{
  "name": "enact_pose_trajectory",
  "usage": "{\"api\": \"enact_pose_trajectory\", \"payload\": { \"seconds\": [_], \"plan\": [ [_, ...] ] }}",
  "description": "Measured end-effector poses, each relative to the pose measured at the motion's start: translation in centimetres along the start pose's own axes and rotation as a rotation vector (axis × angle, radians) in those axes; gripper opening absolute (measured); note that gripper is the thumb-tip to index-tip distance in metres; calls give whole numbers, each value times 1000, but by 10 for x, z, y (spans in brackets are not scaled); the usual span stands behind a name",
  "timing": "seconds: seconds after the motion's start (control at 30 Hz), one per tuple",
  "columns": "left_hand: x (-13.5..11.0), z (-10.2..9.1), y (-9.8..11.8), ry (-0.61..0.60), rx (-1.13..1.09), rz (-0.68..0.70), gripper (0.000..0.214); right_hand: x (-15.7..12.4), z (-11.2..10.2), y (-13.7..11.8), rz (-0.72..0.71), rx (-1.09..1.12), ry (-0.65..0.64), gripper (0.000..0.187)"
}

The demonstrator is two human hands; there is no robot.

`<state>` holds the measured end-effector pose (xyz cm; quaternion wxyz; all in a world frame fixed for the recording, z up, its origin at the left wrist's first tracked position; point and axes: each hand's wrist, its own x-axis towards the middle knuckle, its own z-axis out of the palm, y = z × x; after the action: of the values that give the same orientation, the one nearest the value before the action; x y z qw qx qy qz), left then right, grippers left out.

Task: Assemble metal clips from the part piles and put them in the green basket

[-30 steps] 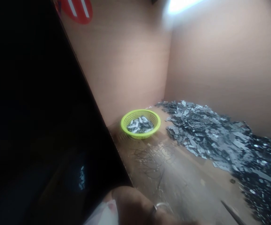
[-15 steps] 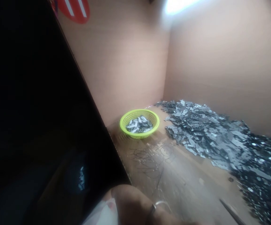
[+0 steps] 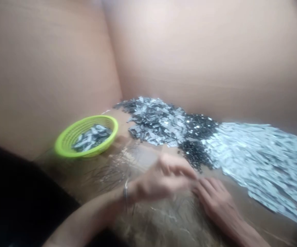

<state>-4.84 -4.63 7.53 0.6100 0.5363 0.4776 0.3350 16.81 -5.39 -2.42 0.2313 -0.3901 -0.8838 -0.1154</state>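
My left hand (image 3: 166, 176), with a thin bracelet (image 3: 126, 195) at the wrist, reaches across above the table. Its thumb and fingers are pinched together, pointing right. My right hand (image 3: 216, 199) comes up from the lower right, fingers close together and bent toward the left fingertips. The two hands meet at their tips. Motion blur hides whatever is between them. Just beyond lies a pile of small dark, shiny pieces (image 3: 196, 152). Farther back is a heap of flat grey metal pieces (image 3: 158, 120).
A yellow-green plastic basket (image 3: 63, 151) with metal pieces in it stands at the left. Long pale strips (image 3: 261, 161) spread over the right side. Thin dark wires (image 3: 107, 175) lie on the brown table (image 3: 163, 223). Board-like walls (image 3: 189, 61) close off the back.
The view has swung right, so the basket and heaps sit farther left and the pale strips show. Both hands are now in view together; a dark pointed tool at lower right is no longer visible.
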Motion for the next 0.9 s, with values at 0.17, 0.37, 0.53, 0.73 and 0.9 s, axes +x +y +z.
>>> {"api": "enact_pose_trajectory", "payload": {
  "seconds": [0.17, 0.37, 0.53, 0.73, 0.9],
  "plan": [
    [98, -2, -13, 152, 627, 330, 17, -2, 5, 2, 47, -38, -137, 20],
    [169, 17, -31, 165, 1150, 535, 17, -3, 6, 1, 82, 5, -164, 18],
    [191, 31, -37, 87, 1224, 503, 19, -1, 4, 1, 80, 12, -145, 16],
    [177, 25, -25, 161, 890, 512, 21, 3, -9, 19, 222, 130, 46, 21],
    [133, 31, -20, -340, 255, 85, 10, 22, -33, 36, 626, 444, 70, 26]
  ]
}}
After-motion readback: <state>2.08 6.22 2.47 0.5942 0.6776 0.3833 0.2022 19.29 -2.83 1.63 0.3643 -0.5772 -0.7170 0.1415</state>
